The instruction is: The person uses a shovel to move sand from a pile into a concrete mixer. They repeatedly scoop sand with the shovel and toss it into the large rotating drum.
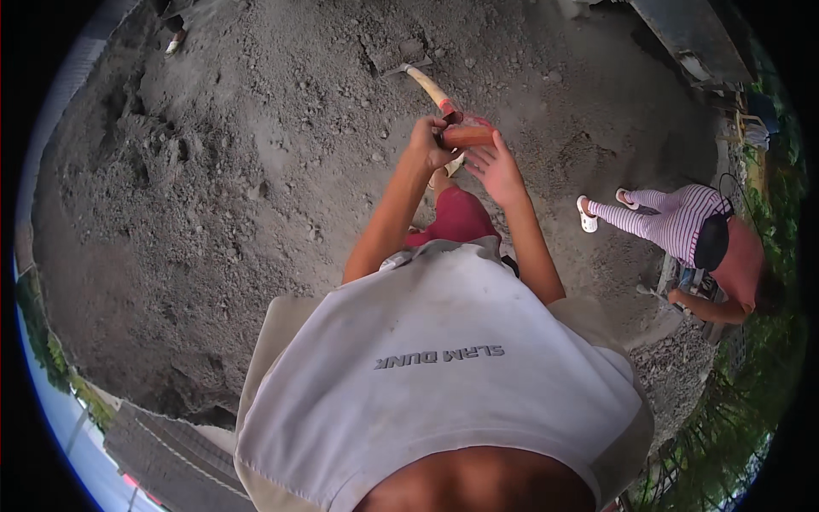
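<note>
A shovel stretches away from me, its flat blade (403, 56) lying on the grey gravelly ground. Its pale wooden shaft (428, 88) ends in a red fitting with a reddish-brown crosswise grip (467, 136). My left hand (426, 145) is closed at the left end of this grip. At the other end is my right hand (497, 171), its fingers stretched and apart, with the thumb side against or very close to the grip. Whether it touches, I cannot tell. My knee in dark red shorts (461, 213) shows below the hands.
Loose grey gravel (230, 188) heaps up on the left. To the right a person in striped trousers (695, 222) bends over by a metal tool or frame (682, 286). Another person's foot (175, 41) shows at upper left. A metal panel (695, 38) stands at upper right.
</note>
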The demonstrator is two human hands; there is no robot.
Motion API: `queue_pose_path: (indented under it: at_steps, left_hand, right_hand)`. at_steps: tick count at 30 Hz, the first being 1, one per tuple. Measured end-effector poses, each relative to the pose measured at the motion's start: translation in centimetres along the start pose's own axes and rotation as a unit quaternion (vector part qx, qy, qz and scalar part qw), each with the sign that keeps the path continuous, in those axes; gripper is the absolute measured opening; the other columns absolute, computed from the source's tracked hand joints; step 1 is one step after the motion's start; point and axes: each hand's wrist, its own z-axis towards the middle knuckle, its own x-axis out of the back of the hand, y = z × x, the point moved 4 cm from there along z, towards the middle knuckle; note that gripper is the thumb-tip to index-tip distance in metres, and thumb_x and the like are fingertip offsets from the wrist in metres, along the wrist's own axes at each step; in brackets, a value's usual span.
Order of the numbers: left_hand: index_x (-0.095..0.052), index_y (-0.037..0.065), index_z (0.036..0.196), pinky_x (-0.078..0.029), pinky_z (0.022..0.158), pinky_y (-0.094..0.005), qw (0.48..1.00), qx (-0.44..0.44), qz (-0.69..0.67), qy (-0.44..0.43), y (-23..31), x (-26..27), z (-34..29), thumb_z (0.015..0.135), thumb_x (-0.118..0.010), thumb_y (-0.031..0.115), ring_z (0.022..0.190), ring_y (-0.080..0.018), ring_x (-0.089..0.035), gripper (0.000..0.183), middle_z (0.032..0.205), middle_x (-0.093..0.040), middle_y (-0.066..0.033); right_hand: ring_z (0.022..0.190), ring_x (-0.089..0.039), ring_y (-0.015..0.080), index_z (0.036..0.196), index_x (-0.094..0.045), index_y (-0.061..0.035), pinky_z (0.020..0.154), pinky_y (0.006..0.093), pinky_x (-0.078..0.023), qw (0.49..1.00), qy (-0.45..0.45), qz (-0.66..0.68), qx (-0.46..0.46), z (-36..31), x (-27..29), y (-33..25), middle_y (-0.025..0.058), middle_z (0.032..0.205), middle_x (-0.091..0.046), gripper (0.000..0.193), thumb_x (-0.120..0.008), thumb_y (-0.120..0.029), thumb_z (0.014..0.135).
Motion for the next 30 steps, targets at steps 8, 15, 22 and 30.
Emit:
queue_pose_path:
  at_steps: [8, 15, 22, 30]
  left_hand:
    - [-0.041, 0.001, 0.119, -0.03, 0.094, -0.0433, 0.982, 0.088, 0.168, 0.017, 1.0, -2.2, 4.9, 0.08, -0.041, 0.035, 0.107, -0.0241, -0.047, 0.052, 0.115, -0.05, -0.011]
    - [-0.044, 0.0, 0.109, -0.038, 0.085, -0.0458, 0.964, 0.096, 0.177, 0.174, 6.0, -1.7, 21.2, 0.077, -0.048, 0.04, 0.087, -0.0257, -0.053, 0.051, 0.092, -0.052, -0.0115]
    - [-0.047, 0.01, 0.071, -0.046, 0.047, -0.032, 0.943, 0.037, 0.208, 0.258, 17.8, 13.1, 40.8, 0.08, -0.055, 0.02, 0.049, -0.0189, -0.049, 0.016, 0.057, -0.048, -0.004]
    - [-0.046, 0.008, 0.07, -0.044, 0.052, -0.0298, 0.943, 0.027, 0.247, 0.22, 19.6, 21.6, 43.6, 0.077, -0.054, 0.013, 0.051, -0.0158, -0.044, 0.012, 0.057, -0.043, -0.0025]
  right_hand:
    - [0.068, -0.052, 0.0164, 0.086, -0.053, -0.0039, 0.067, 0.0286, -0.046, 0.974, 0.134, 0.154, 0.1, 5.8, -2.2, -6.6, 0.0041, 0.078, -0.047, 0.014, -0.058, -0.012, 0.076]
    - [0.065, -0.055, 0.0184, 0.072, -0.05, -0.0023, 0.066, 0.0327, -0.049, 0.967, 0.207, 0.148, 0.026, 5.0, 0.8, -7.9, 0.0065, 0.069, -0.05, 0.01, -0.055, -0.011, 0.074]
    - [0.052, -0.052, 0.0151, 0.075, -0.046, -0.001, 0.046, 0.0282, -0.048, 0.779, 0.623, 0.029, 0.06, 3.8, 1.0, -2.1, 0.0061, 0.061, -0.048, 0.017, -0.06, -0.011, 0.075]
    - [0.037, -0.036, 0.0089, 0.066, -0.039, -0.007, 0.034, 0.0271, -0.027, 0.648, 0.758, -0.04, 0.063, 5.3, 9.5, 7.9, 0.001, 0.047, -0.036, 0.016, -0.051, -0.004, 0.075]
